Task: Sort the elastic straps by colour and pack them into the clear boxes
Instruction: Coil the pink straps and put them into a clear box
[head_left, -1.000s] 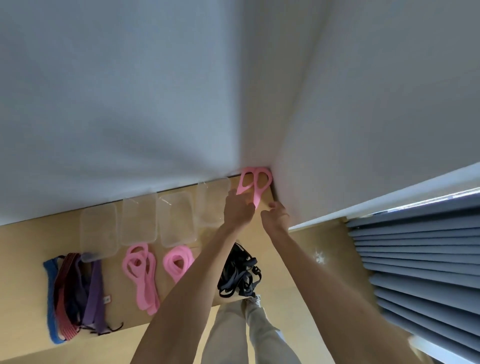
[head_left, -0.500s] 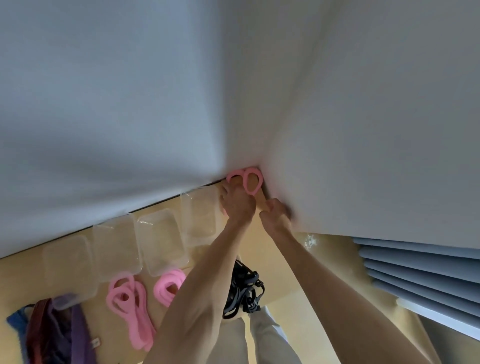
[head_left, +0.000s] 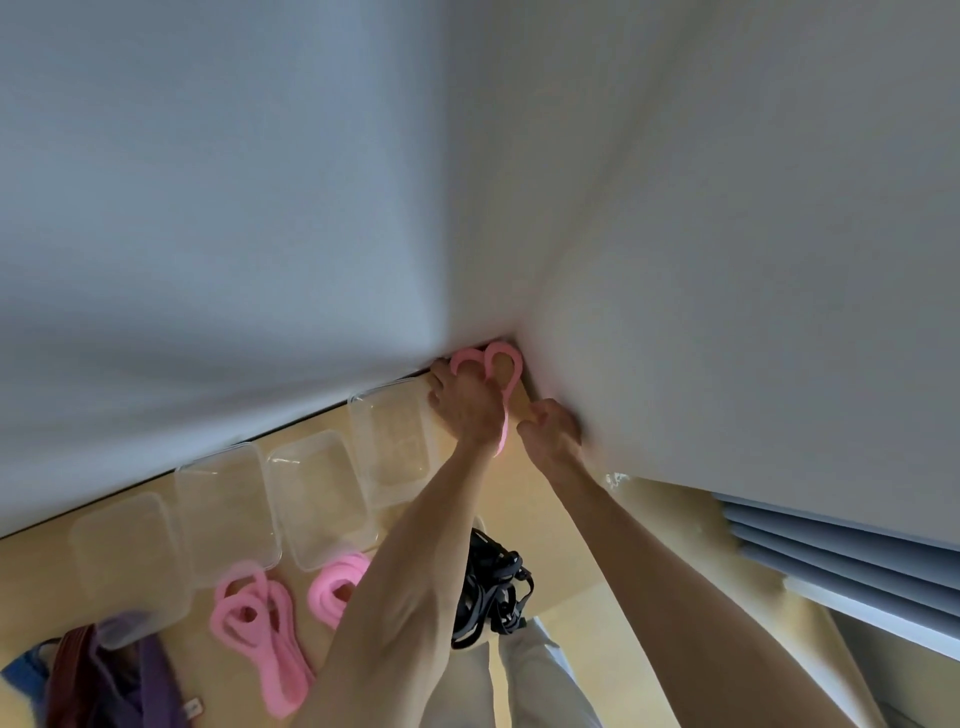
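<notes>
Light: soft daylight is coming from the right
Walls (head_left: 260, 208): shading grey-blue
Focus: blurring overall
Edges: wide-angle bending

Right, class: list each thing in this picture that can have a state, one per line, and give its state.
Left hand: on the pink strap in the corner, fingers through its loops.
Right hand: curled, holding nothing visible.
Four clear boxes: lidless, empty, in a row by the wall.
Pink straps: loose on the table.
Black straps: tangled at the table's edge.
</notes>
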